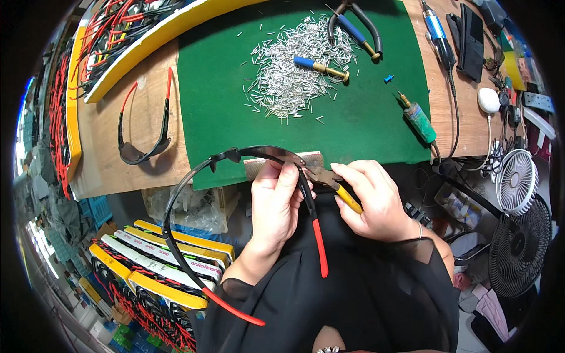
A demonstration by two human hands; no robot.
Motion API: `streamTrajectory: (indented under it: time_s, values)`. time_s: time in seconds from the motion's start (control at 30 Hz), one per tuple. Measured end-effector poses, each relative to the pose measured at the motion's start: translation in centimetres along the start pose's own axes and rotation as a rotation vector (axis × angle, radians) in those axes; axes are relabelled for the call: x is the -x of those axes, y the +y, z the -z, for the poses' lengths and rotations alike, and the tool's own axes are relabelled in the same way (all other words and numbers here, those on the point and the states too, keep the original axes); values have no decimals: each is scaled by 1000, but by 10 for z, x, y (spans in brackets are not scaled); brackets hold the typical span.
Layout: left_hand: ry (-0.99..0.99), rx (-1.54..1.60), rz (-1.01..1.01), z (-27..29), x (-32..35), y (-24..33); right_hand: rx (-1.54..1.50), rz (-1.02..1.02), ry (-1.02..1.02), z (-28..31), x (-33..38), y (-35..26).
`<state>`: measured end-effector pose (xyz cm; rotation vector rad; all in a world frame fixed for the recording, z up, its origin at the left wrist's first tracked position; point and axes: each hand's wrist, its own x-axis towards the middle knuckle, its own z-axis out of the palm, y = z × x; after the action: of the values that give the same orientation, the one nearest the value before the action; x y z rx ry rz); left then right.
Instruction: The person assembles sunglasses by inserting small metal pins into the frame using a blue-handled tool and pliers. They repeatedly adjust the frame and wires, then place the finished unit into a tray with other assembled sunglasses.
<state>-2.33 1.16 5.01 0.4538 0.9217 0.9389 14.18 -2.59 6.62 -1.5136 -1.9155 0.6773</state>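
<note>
A pair of black glasses with red temple tips (167,226) is gripped in my left hand (272,203), thumb and fingers pinched near the hinge of one temple. My right hand (372,200) is closed around the yellow handles of pliers (348,200). The jaws of the pliers meet the frame by the hinge, just right of my left fingertips. What exactly lies between the jaws is too small to make out. Behind the hands, a flat textured block (312,158) sits at the front edge of the green mat (218,112).
A heap of small metal pins (288,88) covers the mat's middle, with a blue-handled screwdriver (321,69) on it. Beyond lie black-handled pliers (368,29). At right is a green-handled corded tool (419,122). Another pair of glasses (132,154) lies left, beside yellow-edged boxes (126,56).
</note>
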Motion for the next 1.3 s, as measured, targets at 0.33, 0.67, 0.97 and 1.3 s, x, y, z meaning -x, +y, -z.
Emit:
streamTrajectory:
  time_s: [0.33, 0.67, 0.97, 1.3]
  values:
    - [39, -28, -36, -3, -2, -3, -35, -27, -17, -3, 0, 2]
    - [61, -66, -59, -4, -3, -8, -110, -50, -19, -6, 2, 4]
    - [150, 81, 18, 11, -7, -11, -205, -192, 155, 4, 2, 10]
    - [80, 88, 9, -4, -3, -7, -142, -100, -35, -9, -3, 3]
